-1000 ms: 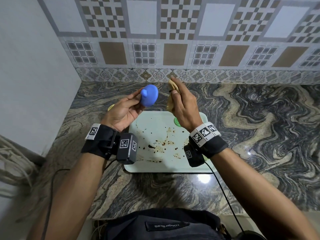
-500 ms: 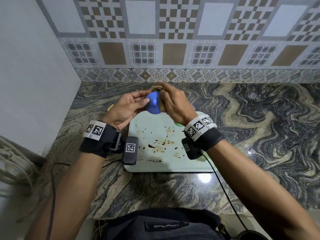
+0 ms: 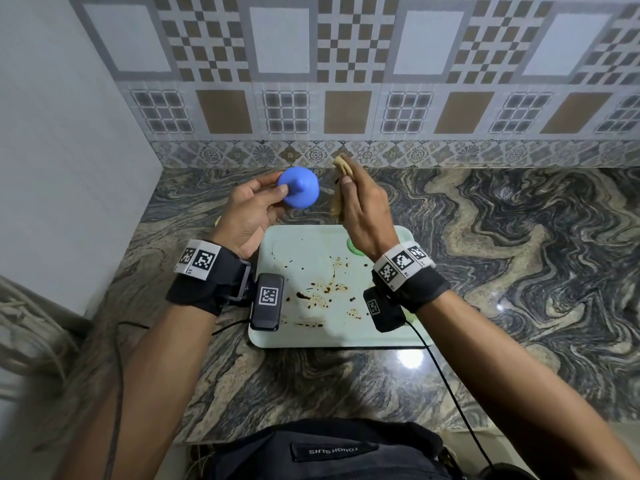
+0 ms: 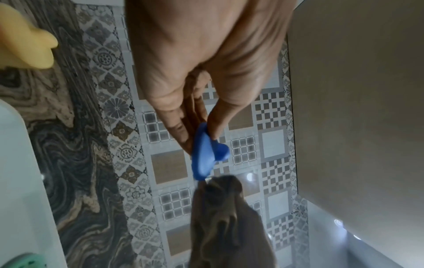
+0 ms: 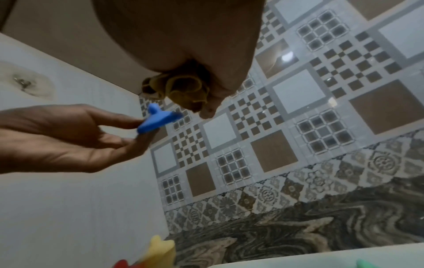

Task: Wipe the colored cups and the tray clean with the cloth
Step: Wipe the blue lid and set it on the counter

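Observation:
My left hand (image 3: pixel 263 199) pinches a small blue cup (image 3: pixel 298 187) by its rim, held in the air above the far left corner of the tray; the same blue cup (image 4: pixel 204 154) shows edge-on in the left wrist view and the blue cup (image 5: pixel 158 120) in the right wrist view. Just to its right, my right hand (image 3: pixel 356 202) grips a bunched tan cloth (image 3: pixel 340 188), a small gap away from the cup; the cloth (image 5: pixel 183 90) is balled in the fingers. Below lies the pale green tray (image 3: pixel 311 244), stained with brown spots. A green cup (image 3: pixel 353 247) peeks from under my right wrist.
A yellow cup (image 4: pixel 25 43) sits on the marble counter (image 3: pixel 502 254) left of the tray, with a red piece (image 5: pixel 121 263) beside the yellow cup (image 5: pixel 160 252). The tiled wall (image 3: pixel 346 81) stands behind and a plain wall (image 3: pixel 69 133) at the left. Cables hang off both wrists.
Half a second ago the cloth was pressed against the blue cup. Now the hands have drawn apart and the cup's outside faces me again.

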